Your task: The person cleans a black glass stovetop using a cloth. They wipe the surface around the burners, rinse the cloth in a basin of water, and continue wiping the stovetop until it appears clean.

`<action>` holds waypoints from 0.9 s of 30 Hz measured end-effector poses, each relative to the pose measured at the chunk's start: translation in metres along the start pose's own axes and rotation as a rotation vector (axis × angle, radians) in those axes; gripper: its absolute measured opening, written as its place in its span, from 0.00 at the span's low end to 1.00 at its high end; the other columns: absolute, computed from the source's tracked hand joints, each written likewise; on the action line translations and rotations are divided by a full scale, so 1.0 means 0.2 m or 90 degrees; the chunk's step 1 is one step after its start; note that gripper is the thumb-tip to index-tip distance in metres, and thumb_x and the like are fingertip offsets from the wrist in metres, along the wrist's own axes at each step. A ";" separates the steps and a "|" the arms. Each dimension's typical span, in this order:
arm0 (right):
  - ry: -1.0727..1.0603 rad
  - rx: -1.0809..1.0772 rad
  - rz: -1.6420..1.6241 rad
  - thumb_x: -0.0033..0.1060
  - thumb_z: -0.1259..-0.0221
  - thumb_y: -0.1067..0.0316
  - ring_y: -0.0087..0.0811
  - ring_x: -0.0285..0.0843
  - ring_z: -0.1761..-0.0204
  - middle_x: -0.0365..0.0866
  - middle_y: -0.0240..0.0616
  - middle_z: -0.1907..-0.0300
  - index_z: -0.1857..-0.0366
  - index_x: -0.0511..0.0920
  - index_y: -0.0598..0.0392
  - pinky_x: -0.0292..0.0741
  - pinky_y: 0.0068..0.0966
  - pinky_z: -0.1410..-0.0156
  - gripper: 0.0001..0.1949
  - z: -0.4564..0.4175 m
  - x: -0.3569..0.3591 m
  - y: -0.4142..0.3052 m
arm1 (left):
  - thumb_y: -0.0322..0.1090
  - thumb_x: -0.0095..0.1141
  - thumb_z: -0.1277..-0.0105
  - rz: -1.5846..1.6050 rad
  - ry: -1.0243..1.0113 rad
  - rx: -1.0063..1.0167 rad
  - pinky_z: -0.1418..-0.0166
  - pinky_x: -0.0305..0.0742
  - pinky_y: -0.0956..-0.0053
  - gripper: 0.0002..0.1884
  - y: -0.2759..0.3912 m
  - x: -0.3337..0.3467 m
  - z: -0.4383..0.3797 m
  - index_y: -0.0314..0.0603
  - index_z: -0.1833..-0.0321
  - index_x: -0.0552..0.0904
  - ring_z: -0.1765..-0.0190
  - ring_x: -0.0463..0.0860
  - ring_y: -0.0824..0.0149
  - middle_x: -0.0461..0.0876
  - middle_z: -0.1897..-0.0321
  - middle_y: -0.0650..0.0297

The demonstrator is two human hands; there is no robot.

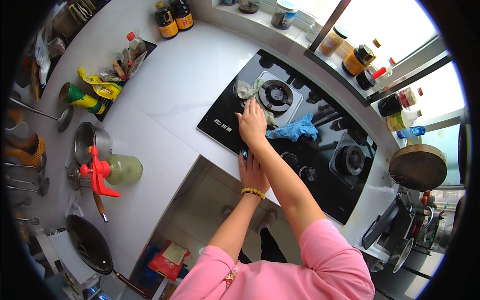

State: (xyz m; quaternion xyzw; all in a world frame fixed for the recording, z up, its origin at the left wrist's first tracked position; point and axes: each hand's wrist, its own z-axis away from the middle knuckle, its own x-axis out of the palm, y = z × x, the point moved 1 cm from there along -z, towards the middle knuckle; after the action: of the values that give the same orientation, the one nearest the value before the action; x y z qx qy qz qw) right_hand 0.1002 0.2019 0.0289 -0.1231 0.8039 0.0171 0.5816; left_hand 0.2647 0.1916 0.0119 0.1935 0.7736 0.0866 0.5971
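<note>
My right hand (252, 122) reaches over the black glass gas hob (228, 112), its fingers straight and close together. Its fingertips rest against a crumpled pale green cloth (246, 90) that lies beside the left burner (276, 95). How much cloth is under the palm is hidden. To the right of that hand a blue cloth (296, 128) lies bunched up on the glass. My left hand (253, 174), with a yellow bead bracelet at the wrist, lies at the hob's front edge with its thumb apart. My right forearm partly covers it, and a small shiny blue-green thing shows at its fingertips.
A red-topped spray bottle (123, 169) and a steel pot (90, 140) stand on the white counter at left. A lidded pan (90, 243) is nearer. Sauce bottles (358, 60) line the window sill. Control knobs (308, 173) and the right burner (350, 159) sit beyond my forearm.
</note>
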 end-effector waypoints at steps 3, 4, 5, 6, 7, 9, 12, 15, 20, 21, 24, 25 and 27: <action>-0.061 0.000 0.010 0.50 0.27 0.47 0.44 0.62 0.26 0.64 0.49 0.26 0.29 0.66 0.66 0.59 0.36 0.22 0.33 0.14 -0.04 0.08 | 0.51 0.50 0.29 -0.003 -0.012 0.000 0.20 0.47 0.37 0.33 0.01 -0.01 0.00 0.42 0.25 0.65 0.22 0.62 0.50 0.66 0.25 0.52; -0.037 -0.009 -0.008 0.51 0.27 0.47 0.44 0.64 0.27 0.68 0.47 0.27 0.29 0.68 0.64 0.60 0.37 0.22 0.33 0.17 -0.07 0.13 | 0.51 0.51 0.29 -0.007 -0.018 0.002 0.20 0.47 0.38 0.33 0.01 -0.02 0.00 0.43 0.25 0.67 0.22 0.62 0.50 0.66 0.25 0.52; -0.021 -0.008 -0.058 0.53 0.27 0.51 0.43 0.68 0.30 0.72 0.46 0.31 0.33 0.72 0.63 0.62 0.39 0.24 0.28 0.19 -0.09 0.17 | 0.51 0.51 0.30 0.009 0.002 -0.008 0.19 0.47 0.39 0.33 0.01 -0.02 0.00 0.42 0.26 0.68 0.21 0.62 0.50 0.67 0.25 0.52; -0.013 -0.024 -0.085 0.54 0.28 0.53 0.44 0.70 0.31 0.74 0.47 0.33 0.36 0.74 0.63 0.63 0.39 0.25 0.26 0.20 -0.13 0.22 | 0.51 0.52 0.30 0.029 0.021 -0.017 0.19 0.46 0.40 0.32 0.02 -0.03 -0.01 0.42 0.27 0.70 0.21 0.62 0.50 0.67 0.25 0.52; -0.002 -0.042 -0.115 0.55 0.28 0.56 0.44 0.71 0.33 0.76 0.47 0.35 0.39 0.76 0.63 0.65 0.39 0.26 0.23 0.20 -0.17 0.25 | 0.50 0.53 0.31 0.046 0.043 -0.026 0.18 0.46 0.41 0.32 0.02 -0.04 -0.02 0.42 0.28 0.72 0.21 0.61 0.51 0.68 0.25 0.52; 0.008 -0.032 -0.140 0.59 0.31 0.63 0.49 0.78 0.39 0.81 0.49 0.41 0.47 0.80 0.62 0.71 0.40 0.32 0.16 0.24 -0.26 0.37 | 0.50 0.56 0.33 0.008 0.044 -0.027 0.19 0.50 0.43 0.30 0.02 -0.04 -0.03 0.44 0.30 0.75 0.23 0.64 0.53 0.71 0.27 0.54; 0.040 -0.023 -0.079 0.56 0.30 0.62 0.49 0.77 0.38 0.80 0.49 0.40 0.47 0.80 0.62 0.71 0.41 0.32 0.16 0.27 -0.24 0.59 | 0.49 0.55 0.33 0.034 0.032 -0.024 0.18 0.47 0.42 0.31 0.02 -0.04 -0.01 0.42 0.29 0.74 0.21 0.62 0.52 0.67 0.25 0.52; -0.002 0.059 -0.054 0.53 0.28 0.60 0.49 0.73 0.32 0.76 0.47 0.34 0.39 0.77 0.58 0.69 0.44 0.28 0.20 0.17 -0.18 0.88 | 0.48 0.58 0.35 0.031 0.057 -0.031 0.18 0.48 0.43 0.30 0.05 -0.07 -0.03 0.44 0.31 0.76 0.23 0.65 0.55 0.71 0.27 0.55; 0.036 0.064 -0.031 0.58 0.33 0.55 0.48 0.73 0.34 0.78 0.41 0.36 0.42 0.78 0.54 0.72 0.45 0.34 0.20 -0.07 -0.14 1.05 | 0.48 0.55 0.33 0.020 0.041 -0.012 0.18 0.46 0.43 0.31 0.05 -0.05 -0.03 0.43 0.28 0.73 0.21 0.61 0.53 0.66 0.24 0.53; 0.005 0.068 -0.057 0.58 0.34 0.56 0.49 0.75 0.38 0.79 0.41 0.40 0.46 0.79 0.54 0.73 0.44 0.37 0.18 -0.06 -0.14 1.06 | 0.48 0.56 0.34 0.010 0.044 -0.019 0.17 0.47 0.43 0.31 0.04 -0.06 -0.02 0.43 0.29 0.73 0.21 0.62 0.53 0.67 0.24 0.53; 0.034 0.044 -0.088 0.59 0.37 0.60 0.51 0.81 0.54 0.82 0.44 0.59 0.62 0.80 0.53 0.77 0.43 0.48 0.09 -0.03 -0.19 1.04 | 0.48 0.57 0.34 -0.012 0.043 -0.025 0.17 0.47 0.44 0.32 0.02 -0.08 -0.03 0.44 0.29 0.73 0.21 0.62 0.54 0.67 0.24 0.54; 0.040 0.072 -0.056 0.58 0.37 0.61 0.52 0.81 0.55 0.83 0.44 0.59 0.62 0.80 0.53 0.77 0.44 0.49 0.08 -0.01 -0.19 1.09 | 0.48 0.57 0.34 -0.015 0.042 -0.021 0.17 0.47 0.44 0.32 0.03 -0.08 -0.03 0.44 0.29 0.73 0.21 0.62 0.54 0.67 0.24 0.54; 0.053 0.131 0.010 0.57 0.37 0.63 0.52 0.82 0.56 0.84 0.44 0.61 0.64 0.80 0.52 0.77 0.45 0.49 0.07 0.04 -0.19 1.26 | 0.49 0.57 0.34 -0.006 0.044 -0.015 0.17 0.47 0.44 0.32 0.04 -0.06 -0.02 0.45 0.29 0.73 0.21 0.62 0.54 0.67 0.24 0.54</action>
State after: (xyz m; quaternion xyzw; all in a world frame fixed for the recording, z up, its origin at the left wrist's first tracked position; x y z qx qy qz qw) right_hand 0.0635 0.4540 0.0324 -0.0570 0.8260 -0.0664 0.5569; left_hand 0.2651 0.1944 0.0269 0.1796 0.7935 0.0996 0.5729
